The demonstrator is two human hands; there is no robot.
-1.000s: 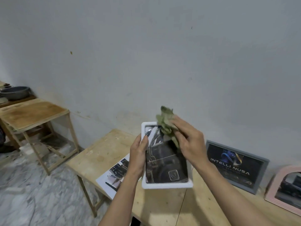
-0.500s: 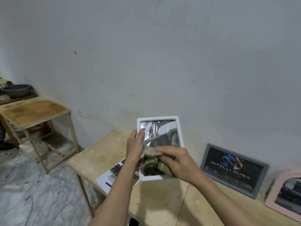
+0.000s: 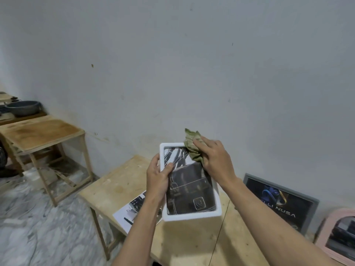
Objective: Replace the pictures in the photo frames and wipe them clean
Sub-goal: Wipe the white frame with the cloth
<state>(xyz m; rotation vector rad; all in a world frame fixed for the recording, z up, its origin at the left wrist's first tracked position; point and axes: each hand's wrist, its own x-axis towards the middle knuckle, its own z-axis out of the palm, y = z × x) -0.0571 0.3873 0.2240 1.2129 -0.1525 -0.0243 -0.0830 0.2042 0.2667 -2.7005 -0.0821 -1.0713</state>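
Left hand (image 3: 158,179) grips the white frame (image 3: 192,215); right hand (image 3: 215,157) fingers press a green cloth (image 3: 193,145) on its glass

The white frame (image 3: 191,215) looks matt and smooth, its glass glossy with reflections. At its one o'clock corner, a crumpled olive cloth (image 3: 193,145). The tabletop (image 3: 119,187) is pale raw wood; the floor (image 3: 38,227) is polished marble.

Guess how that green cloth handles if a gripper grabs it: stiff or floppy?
Probably floppy: the green cloth sits crumpled in irregular folds under the right hand, with a loose corner sticking up past the white photo frame. Likely light, since the fingers press it without a tight grip. It should conform to the glass rather than slide off.
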